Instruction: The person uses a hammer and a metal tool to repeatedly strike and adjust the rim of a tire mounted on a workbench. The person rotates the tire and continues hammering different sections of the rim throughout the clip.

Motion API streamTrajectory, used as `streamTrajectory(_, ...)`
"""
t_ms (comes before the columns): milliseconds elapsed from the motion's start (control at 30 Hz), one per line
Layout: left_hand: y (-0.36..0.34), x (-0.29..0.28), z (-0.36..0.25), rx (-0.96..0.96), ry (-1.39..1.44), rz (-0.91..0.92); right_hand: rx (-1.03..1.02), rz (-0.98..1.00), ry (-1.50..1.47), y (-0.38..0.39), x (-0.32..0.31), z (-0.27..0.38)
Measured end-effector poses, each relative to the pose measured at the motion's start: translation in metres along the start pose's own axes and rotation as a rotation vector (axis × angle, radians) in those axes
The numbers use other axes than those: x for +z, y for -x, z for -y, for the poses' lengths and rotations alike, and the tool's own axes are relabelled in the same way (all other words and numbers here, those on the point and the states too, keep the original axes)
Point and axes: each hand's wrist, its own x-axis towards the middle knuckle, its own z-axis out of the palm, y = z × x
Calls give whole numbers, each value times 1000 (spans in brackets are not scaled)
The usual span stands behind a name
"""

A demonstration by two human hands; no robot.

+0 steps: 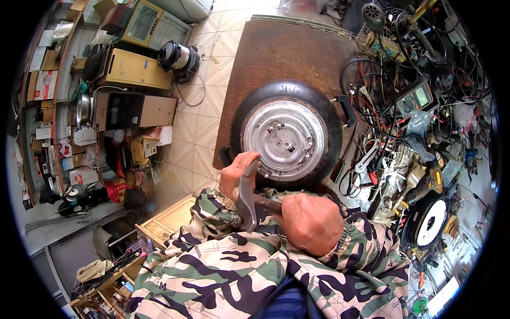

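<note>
An upturned round black electric pan (330,139) lies on a brown wooden board, its silvery metal underside (265,114) facing up with rings, small posts and a central hole. My right hand (312,223) is wrapped round the wooden handle of a hammer (246,199). The long, curved metal head of the hammer stands just in front of the pan's near edge. My left hand (236,173) is closed at the near left rim, fingertips by the metal underside. The hammer head partly covers these fingers, so what they hold cannot be made out.
The brown board (276,48) extends beyond the pan. On the right are tangled cables, a multimeter (414,99), pliers, plastic bags and a black ring with a white disc (430,221). Left stand a cooker (178,56), boxy appliances (135,69) and shelves. An open wooden drawer (170,217) sits lower left.
</note>
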Motion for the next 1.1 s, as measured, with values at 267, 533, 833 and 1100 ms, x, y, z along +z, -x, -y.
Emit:
streamTrajectory(267,-5,-7,-8,-30,-19,62,-20,44,72,-1,-9,5)
streamTrajectory(533,-9,0,0,-14,6,-20,32,97,172,0,3,10)
streamTrajectory(833,-6,-8,-1,-64,72,8,-87,-25,88,-2,-16,28)
streamTrajectory(1100,-5,-6,2,-88,108,-12,-62,39,75,-1,-8,19)
